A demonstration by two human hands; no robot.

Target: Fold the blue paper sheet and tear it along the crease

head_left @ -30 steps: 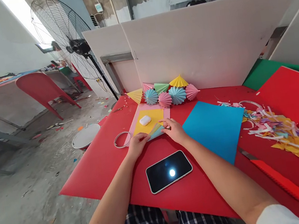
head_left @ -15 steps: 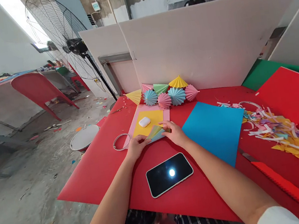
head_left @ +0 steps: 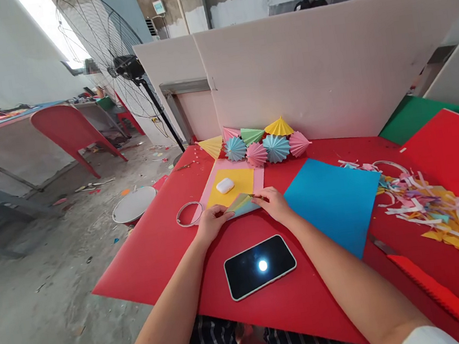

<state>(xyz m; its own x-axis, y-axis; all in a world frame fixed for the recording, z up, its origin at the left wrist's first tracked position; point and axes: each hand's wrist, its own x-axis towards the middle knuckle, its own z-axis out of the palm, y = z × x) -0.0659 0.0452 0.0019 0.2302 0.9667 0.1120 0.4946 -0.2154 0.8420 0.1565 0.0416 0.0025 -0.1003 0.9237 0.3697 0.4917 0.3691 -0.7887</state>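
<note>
A small folded piece of paper [head_left: 242, 205], yellow, green and blue, lies on the red table [head_left: 159, 250] between my hands. My left hand [head_left: 210, 224] pinches its left corner. My right hand [head_left: 275, 204] presses its right edge with closed fingers. Just behind it lie a yellow sheet [head_left: 235, 187] on a pink sheet [head_left: 259, 178], with a white earbud case [head_left: 225, 185] on top.
A black phone [head_left: 260, 266] lies near my arms. A blue sheet [head_left: 336, 199], a wire ring [head_left: 188, 213], paper fans [head_left: 266, 144] along the white board, paper scraps [head_left: 435, 206] and a red-handled knife [head_left: 438, 293] share the table. A floor fan [head_left: 109, 46] stands left.
Both hands stay on the folded paper with only small finger shifts. The view has shifted slightly.
</note>
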